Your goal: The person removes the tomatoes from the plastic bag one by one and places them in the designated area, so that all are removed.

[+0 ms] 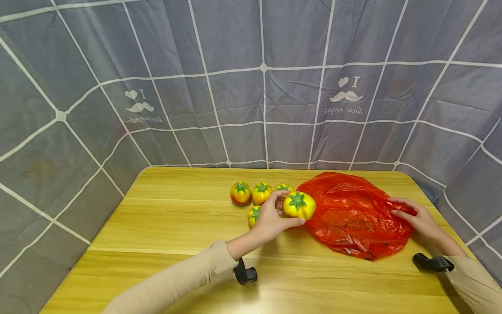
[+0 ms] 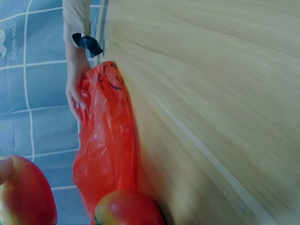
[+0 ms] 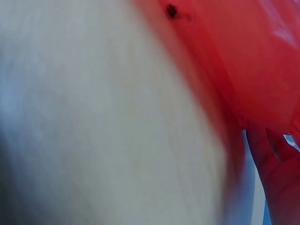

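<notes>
My left hand holds a yellow-and-red tomato with a green star-shaped top, thumb on the near side and fingers behind. This tomato is raised at the left edge of a crumpled red plastic bag. In the left wrist view, a thumb tip lies against the tomato. At the bag's right side, my right hand grips its edge, with some fingers hidden by the plastic. Several more tomatoes rest on the table just behind and left of my left hand, partly covered by it.
The wooden table carries the bag and tomatoes. A grey curtain with white lines hangs along its back and sides. Black straps sit at both wrists, by beige sleeves.
</notes>
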Action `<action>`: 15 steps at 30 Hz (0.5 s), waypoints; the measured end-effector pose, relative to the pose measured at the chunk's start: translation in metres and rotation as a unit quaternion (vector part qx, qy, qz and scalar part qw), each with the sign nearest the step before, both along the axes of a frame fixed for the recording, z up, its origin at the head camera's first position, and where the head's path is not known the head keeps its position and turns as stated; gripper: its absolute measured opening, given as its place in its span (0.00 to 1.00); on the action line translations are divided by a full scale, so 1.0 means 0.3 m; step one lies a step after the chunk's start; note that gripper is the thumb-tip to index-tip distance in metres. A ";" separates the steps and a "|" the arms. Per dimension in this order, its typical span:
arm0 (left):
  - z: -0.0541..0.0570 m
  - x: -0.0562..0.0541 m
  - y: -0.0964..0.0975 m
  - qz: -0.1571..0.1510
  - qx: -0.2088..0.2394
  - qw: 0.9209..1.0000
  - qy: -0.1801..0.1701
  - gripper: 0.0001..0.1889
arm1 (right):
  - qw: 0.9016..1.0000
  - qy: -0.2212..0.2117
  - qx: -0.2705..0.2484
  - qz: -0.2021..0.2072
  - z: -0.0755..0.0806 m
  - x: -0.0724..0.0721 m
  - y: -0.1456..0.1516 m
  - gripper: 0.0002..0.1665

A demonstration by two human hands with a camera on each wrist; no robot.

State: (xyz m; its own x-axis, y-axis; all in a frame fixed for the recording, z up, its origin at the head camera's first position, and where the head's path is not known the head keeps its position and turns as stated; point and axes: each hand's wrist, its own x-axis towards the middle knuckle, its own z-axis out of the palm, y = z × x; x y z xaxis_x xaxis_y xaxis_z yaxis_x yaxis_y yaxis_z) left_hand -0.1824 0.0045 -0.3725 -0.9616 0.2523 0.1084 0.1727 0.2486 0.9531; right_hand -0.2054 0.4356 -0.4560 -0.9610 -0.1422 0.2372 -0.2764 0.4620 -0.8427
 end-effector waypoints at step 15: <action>-0.034 0.028 -0.140 0.035 0.007 0.999 0.000 0.38 | 1.000 -0.007 -0.015 0.004 0.000 0.005 -0.001 0.21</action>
